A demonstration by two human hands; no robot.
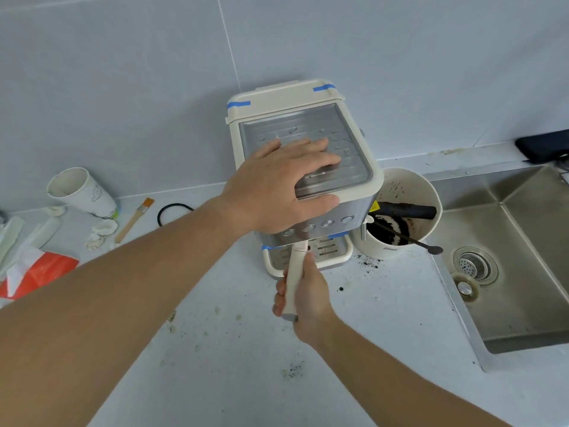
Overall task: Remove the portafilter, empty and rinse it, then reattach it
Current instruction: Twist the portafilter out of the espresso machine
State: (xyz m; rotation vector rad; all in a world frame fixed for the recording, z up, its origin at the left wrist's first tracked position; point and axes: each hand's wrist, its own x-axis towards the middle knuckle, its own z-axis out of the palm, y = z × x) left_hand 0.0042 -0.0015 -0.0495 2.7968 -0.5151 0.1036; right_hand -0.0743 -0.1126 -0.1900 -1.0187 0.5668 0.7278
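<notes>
Left hand [278,183] spread flat, palm down, on top of the coffee machine [303,167], probably bracing it against twisting; right hand [303,292] closed around the portafilter [295,275] handle, its head under the machine's front; sink [523,272] waits at right

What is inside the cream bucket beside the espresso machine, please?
The bucket holds dark coffee grounds, a black bar and a long spoon; its bottom is covered.

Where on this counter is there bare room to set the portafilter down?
Bare counter lies in front of the machine, between the forearms. Left is crowded by cup, brush and wrappers; grounds lie beside the bin.
</notes>
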